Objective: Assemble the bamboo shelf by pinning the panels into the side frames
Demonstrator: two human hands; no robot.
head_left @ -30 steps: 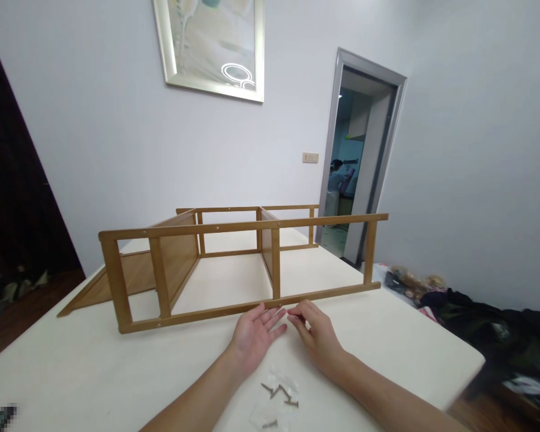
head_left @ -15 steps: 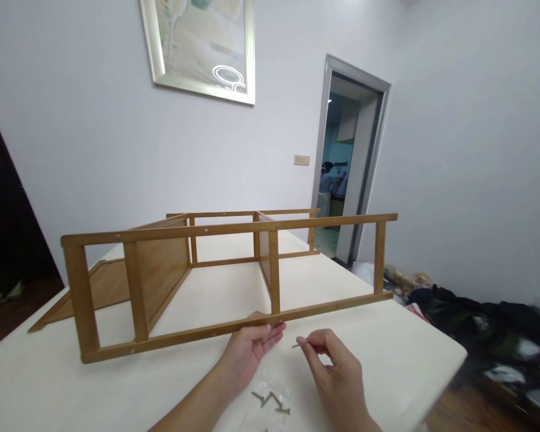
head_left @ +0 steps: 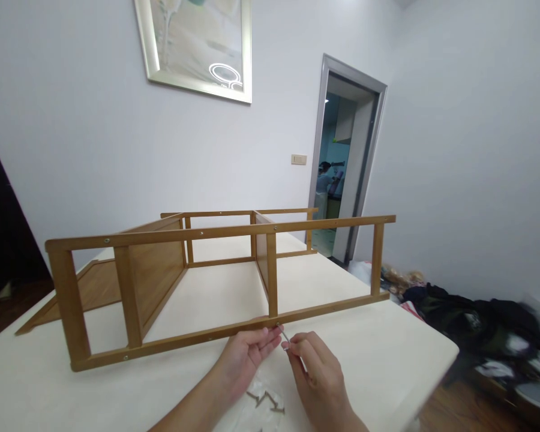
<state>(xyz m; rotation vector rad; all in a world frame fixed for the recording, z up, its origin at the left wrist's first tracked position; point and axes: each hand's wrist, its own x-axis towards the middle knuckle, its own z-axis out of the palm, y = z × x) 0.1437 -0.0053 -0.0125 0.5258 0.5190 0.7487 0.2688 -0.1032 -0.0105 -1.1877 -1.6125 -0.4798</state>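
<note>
A wooden shelf frame (head_left: pixel 198 336) lies on its side across the white table (head_left: pixel 387 348). My left hand (head_left: pixel 245 357) grips its lower front rail, fingertips beside a screw (head_left: pixel 278 324) set in the rail below the middle upright. Between the thumb and fingers of my right hand (head_left: pixel 317 375) is a thin metal hex key (head_left: pixel 286 337). Its tip reaches up to that screw; whether it sits in the head I cannot tell. Close in front of my hands, several loose screws (head_left: pixel 265 399) lie on a clear plastic bag.
A separate wooden panel (head_left: pixel 90 288) lies at the table's left, behind the frame. Dark clothes and bags (head_left: pixel 468 324) are heaped on the floor beyond the right edge. Through the doorway (head_left: pixel 342 162) a person (head_left: pixel 324 180) stands in another room.
My right hand has moved left and up, bringing the hex key to the screw in the lower rail. My left hand stays at the rail. The view has shifted slightly.
</note>
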